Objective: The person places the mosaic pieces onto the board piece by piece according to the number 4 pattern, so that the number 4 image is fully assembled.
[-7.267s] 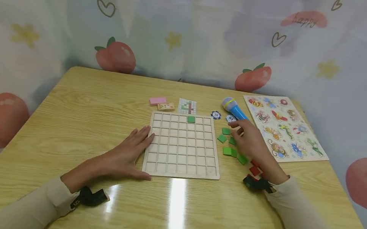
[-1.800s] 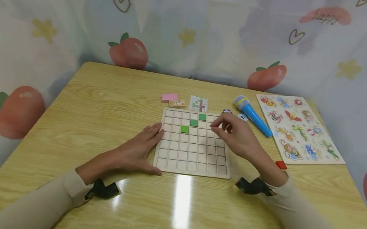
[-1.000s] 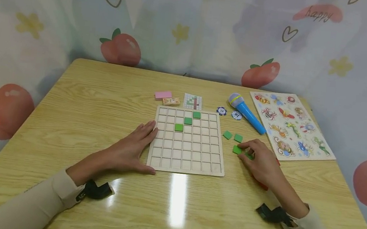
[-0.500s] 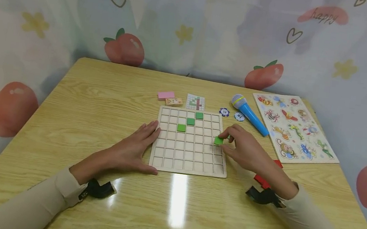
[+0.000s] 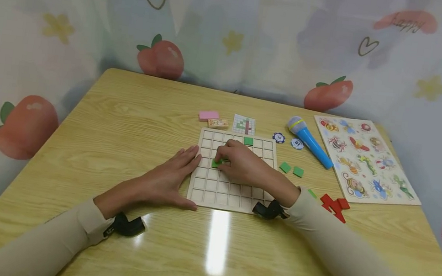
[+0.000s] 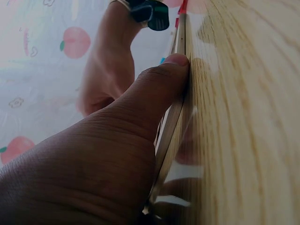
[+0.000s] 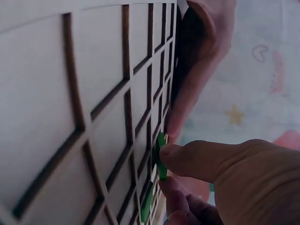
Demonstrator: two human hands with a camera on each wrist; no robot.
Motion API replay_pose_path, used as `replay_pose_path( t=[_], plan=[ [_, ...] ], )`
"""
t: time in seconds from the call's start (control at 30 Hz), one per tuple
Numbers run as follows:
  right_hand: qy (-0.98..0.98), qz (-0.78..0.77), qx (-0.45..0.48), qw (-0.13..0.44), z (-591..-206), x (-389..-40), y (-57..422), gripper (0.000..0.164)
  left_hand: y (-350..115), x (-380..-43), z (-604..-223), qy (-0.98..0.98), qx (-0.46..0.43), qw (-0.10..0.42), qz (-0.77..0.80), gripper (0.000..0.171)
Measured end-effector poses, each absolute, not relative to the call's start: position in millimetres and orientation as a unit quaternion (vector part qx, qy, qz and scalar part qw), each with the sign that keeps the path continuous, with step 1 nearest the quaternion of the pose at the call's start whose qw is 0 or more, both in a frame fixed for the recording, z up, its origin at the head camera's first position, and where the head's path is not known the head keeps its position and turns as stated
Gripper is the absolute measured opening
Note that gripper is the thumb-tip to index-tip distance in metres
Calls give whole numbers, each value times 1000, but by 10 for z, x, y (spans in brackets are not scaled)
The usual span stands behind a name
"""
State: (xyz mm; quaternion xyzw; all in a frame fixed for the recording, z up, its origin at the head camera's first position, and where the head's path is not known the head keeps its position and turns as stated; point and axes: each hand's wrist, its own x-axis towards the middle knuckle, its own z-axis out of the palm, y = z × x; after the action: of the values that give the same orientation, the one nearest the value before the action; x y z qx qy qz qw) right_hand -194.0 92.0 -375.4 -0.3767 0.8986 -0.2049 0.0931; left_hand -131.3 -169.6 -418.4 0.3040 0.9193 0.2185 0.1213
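Observation:
A wooden grid board (image 5: 209, 197) lies flat on the table. My left hand (image 5: 166, 177) rests along its left edge, fingers extended and thumb at the near corner; in the left wrist view the thumb (image 6: 159, 77) touches the board's side. Over the board's left part, my right hand (image 5: 244, 164) pinches a green square tile (image 7: 161, 154) between thumb and fingers, close above a cell. One green tile (image 5: 248, 141) sits in the far row. Another green tile (image 7: 147, 204) shows in a cell in the right wrist view. The right hand hides the neighbouring cells from the head camera.
Right of the board lie loose green tiles (image 5: 298, 171) and several red tiles (image 5: 336, 206). Beyond are two poker chips (image 5: 278, 137), a blue toy microphone (image 5: 314, 147) and an insect puzzle board (image 5: 367, 163). A pattern card (image 5: 244, 124) and a pink block (image 5: 209, 116) lie behind the grid.
Two more green tiles entered the grid after the first. My right hand then took another from the pile and carried it left across the board. The left hand stayed at the board's edge.

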Motion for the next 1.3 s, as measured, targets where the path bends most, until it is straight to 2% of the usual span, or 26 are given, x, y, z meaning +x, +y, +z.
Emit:
replay_pose_path(
  t=[0.2, 0.5, 0.63, 0.77, 0.83, 1.03, 1.3],
  plan=[
    [898, -203, -380, 92, -3777, -1949, 882, 4, -1653, -1329, -4171, 917, 308, 124, 220, 134],
    [895, -210, -391, 41, -3789, -1853, 1029, 10, -1634, -1326, -4143, 921, 298, 126, 218, 135],
    [908, -253, -333, -6, -3728, -1711, 1368, 19, -1633, -1320, -4152, 921, 301, 122, 215, 136],
    [926, -283, -240, -73, -3735, -1605, 1780, 22, -1657, -1310, -4164, 923, 300, 120, 207, 137],
    [933, -286, -198, -89, -3779, -1573, 1953, 22, -1672, -1307, -4171, 925, 298, 118, 204, 137],
    [952, -268, -125, -77, -3940, -1544, 2285, 27, -1677, -1317, -4183, 923, 300, 114, 210, 137],
    [963, -257, -78, -32, -4089, -1592, 2428, 34, -1655, -1319, -4193, 922, 298, 121, 217, 137]
  ],
)
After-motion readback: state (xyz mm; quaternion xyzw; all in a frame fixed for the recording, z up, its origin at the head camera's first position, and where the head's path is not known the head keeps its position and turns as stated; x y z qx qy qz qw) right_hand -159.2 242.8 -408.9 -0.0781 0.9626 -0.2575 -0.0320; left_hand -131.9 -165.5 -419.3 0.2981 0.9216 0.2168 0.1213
